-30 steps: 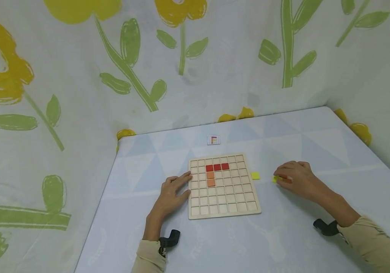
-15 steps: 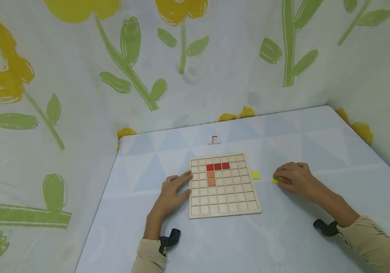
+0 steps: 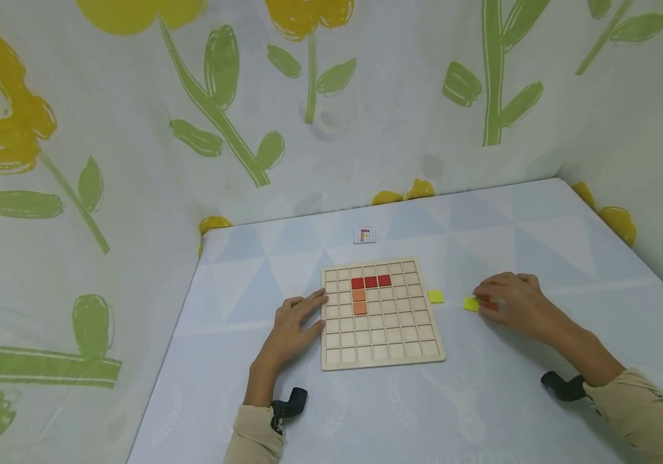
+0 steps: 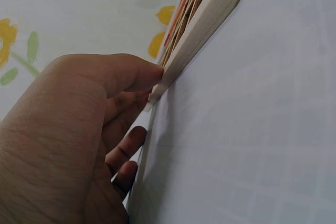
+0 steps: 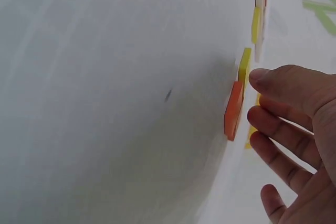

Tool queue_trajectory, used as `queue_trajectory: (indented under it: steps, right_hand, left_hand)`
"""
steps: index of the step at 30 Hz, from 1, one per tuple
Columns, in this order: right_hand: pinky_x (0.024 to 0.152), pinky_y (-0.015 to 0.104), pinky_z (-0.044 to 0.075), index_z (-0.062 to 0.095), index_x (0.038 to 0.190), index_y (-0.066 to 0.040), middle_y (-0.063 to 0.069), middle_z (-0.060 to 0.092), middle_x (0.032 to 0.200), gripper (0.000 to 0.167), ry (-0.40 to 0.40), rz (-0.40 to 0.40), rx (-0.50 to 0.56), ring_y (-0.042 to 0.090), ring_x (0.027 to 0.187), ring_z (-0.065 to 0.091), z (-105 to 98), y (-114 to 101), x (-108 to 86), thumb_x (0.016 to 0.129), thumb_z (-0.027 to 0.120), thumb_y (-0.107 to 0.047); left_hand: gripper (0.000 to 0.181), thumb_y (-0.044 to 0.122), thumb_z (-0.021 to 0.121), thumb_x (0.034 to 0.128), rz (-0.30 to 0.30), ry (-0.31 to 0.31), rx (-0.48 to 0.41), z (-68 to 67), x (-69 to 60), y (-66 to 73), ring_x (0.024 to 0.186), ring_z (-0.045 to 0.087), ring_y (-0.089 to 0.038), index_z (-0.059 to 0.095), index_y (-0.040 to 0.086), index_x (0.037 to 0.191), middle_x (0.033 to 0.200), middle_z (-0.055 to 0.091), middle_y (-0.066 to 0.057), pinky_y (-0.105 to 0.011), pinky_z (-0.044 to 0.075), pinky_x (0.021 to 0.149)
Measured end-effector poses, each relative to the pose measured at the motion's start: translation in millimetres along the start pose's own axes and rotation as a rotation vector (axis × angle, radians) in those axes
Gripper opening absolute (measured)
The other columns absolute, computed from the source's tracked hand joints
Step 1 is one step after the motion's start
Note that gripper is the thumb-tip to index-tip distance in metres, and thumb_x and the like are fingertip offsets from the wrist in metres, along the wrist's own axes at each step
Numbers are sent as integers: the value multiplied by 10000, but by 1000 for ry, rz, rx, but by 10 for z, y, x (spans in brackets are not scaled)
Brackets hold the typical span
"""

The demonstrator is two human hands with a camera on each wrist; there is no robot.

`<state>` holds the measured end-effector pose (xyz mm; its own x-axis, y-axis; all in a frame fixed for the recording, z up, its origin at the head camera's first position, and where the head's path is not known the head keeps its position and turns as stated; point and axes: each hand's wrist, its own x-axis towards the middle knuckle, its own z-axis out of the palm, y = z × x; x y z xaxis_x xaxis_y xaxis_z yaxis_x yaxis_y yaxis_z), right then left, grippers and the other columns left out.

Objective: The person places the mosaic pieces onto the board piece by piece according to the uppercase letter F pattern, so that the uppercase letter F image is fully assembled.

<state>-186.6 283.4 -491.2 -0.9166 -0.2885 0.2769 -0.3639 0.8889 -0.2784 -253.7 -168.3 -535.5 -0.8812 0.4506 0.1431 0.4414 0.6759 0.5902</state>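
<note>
Here's my left hand (image 3: 292,332), fingers relaxed, touching the left edge of a pale, square wooden board (image 3: 379,336) gridded with shallow recesses. In it sit three flat red square tiles (image 3: 370,281) in a row, two orange square tiles (image 3: 360,308) beneath the leftmost. A thin yellow square tile (image 3: 435,296) lies beside the right edge; farther right, my right hand (image 3: 513,306), loose and grasping nothing, is over another yellow tile (image 3: 470,304) and an orange tile (image 5: 233,111).

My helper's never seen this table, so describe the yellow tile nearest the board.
On the table, find the wooden board. Just past its right edge lies the yellow tile. Unlike a second yellow tile beside the right hand, this one lies clear of fingers.
</note>
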Motion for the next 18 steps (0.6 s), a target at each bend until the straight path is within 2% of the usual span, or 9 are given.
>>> queue_trajectory:
  steps: [2, 4, 8, 12, 18]
  right_hand:
    - [877, 648, 309, 774, 990, -103, 58, 715, 986, 271, 30, -11, 0, 314, 1016, 593, -15, 26, -28, 734, 855, -63]
    - [870, 660, 308, 782, 1004, -121, 19, 721, 953, 282, 26, 2, -3, 297, 998, 601, -30, 46, -50, 736, 858, -75]
    - [872, 673, 309, 785, 1042, -96, 34, 729, 958, 277, -60, 79, -7, 311, 1007, 599, -61, 61, -68, 770, 838, -102]
    - [868, 677, 311, 786, 1025, -65, 68, 732, 965, 244, -103, 105, -15, 334, 1007, 600, -72, 59, -66, 787, 823, -106]
    - [849, 661, 323, 792, 981, -120, -3, 732, 916, 278, 22, -7, -11, 285, 946, 617, -56, 69, -84, 718, 882, -98]
  left_hand:
    - [511, 299, 618, 965, -3, 0, 3, -3, -1, -1, 1269, 411, -252, 541, 239, 1466, 1552, 416, 122, -546, 282, 1020]
    - [509, 304, 616, 967, -7, -2, 1, -8, -4, -1, 1273, 408, -257, 541, 239, 1466, 1554, 414, 118, -548, 279, 1024]
    - [506, 305, 616, 968, -16, -6, -5, -16, -4, -5, 1277, 403, -251, 543, 241, 1465, 1554, 412, 123, -536, 274, 1029]
    - [505, 305, 614, 971, -19, -11, -17, -21, -6, -10, 1281, 397, -248, 540, 243, 1467, 1556, 407, 128, -531, 264, 1039]
    - [506, 298, 622, 963, 20, 10, -25, -12, -12, 5, 1268, 409, -269, 551, 222, 1458, 1545, 431, 110, -561, 276, 1012]
